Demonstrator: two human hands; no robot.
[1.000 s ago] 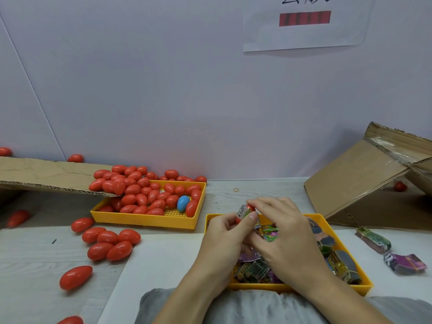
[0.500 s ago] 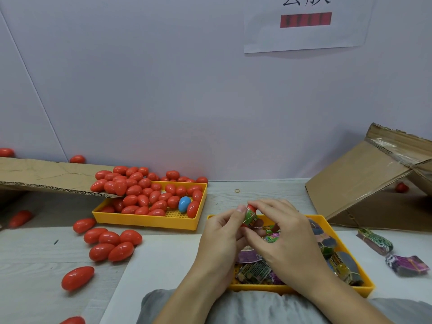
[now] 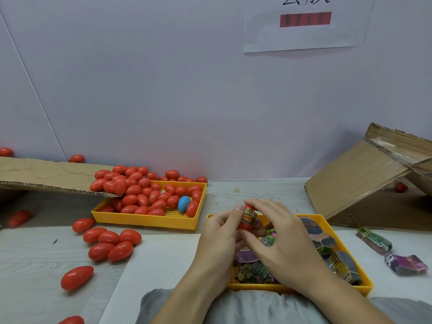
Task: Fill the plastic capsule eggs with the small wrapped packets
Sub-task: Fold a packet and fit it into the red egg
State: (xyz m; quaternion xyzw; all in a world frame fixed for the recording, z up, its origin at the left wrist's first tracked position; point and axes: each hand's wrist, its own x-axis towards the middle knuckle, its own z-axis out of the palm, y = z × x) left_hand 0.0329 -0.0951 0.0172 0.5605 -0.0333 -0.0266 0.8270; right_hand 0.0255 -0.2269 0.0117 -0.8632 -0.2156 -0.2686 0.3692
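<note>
Red glossy capsule egg, crinkly packet protruding, pinched between both hands' fingers.

Red capsule eggs, one blue egg, yellow trays, green and purple packets

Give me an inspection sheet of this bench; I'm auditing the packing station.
Surface: grey table, white sheet in front.
Job's things: red egg with packet, held in both hands; left tray of eggs, one blue egg; right tray of packets.
Clutter: loose eggs, two stray packets, rubber band.
Grippers: left hand, right hand, both gripping.
Cables: nothing seen.
Surroundings: cardboard box, cardboard flap, wall notice.
</note>
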